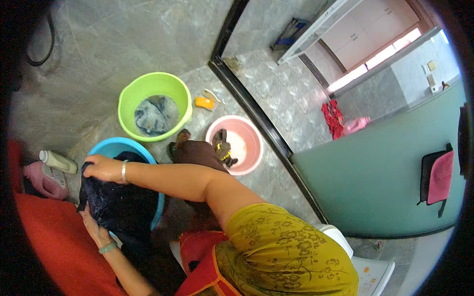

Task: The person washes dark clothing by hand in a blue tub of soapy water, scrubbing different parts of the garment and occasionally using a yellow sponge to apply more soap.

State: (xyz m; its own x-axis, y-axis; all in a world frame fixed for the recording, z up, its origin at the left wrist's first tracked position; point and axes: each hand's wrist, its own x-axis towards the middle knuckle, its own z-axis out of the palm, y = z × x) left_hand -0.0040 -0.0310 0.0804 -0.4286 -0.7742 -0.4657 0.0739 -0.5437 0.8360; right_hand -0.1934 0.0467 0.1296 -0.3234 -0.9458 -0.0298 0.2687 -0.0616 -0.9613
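A dark navy, wet-looking garment (121,200) is bunched over the light-blue basin (116,144) at the left. My right hand (104,168), with a silver bangle at the wrist, grips the garment's upper edge over the basin. Lower down, my left hand (95,228), wearing a green bangle, holds the garment's near-left edge. Its fingers are partly covered by the cloth. Much of the basin's inside is hidden beneath the garment.
A green basin (129,129) holds blue cloth in cloudy water. Beside it lie an orange bar (204,102) and a white-handled brush (211,93). A pink basin (256,148) contains dark cloth. Left stand a white bottle (59,162) and a pink jug (47,180). A black-framed glass partition (256,113) borders this area.
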